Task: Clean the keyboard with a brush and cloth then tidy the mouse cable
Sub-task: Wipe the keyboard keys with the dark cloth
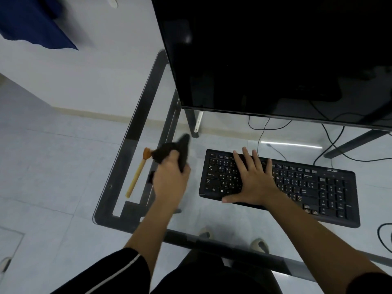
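Observation:
A black keyboard (307, 187) lies flat on the glass desk (191, 217). My right hand (252, 179) rests palm down on its left half, fingers spread. To the left of the keyboard, my left hand (171, 179) is closed around a dark cloth (176, 149) bunched just above the glass. A brush with a pale wooden handle (136, 177) lies at the desk's left edge, its bristle end partly hidden by the cloth. A black cable (381, 236) curls at the right edge; the mouse is out of view.
A large dark monitor (275, 56) fills the upper right, close behind the keyboard. Thin black cables (331, 136) trail under it. The desk's dark frame (110, 206) runs along the left and front. Through the glass I see my feet on the tiled floor.

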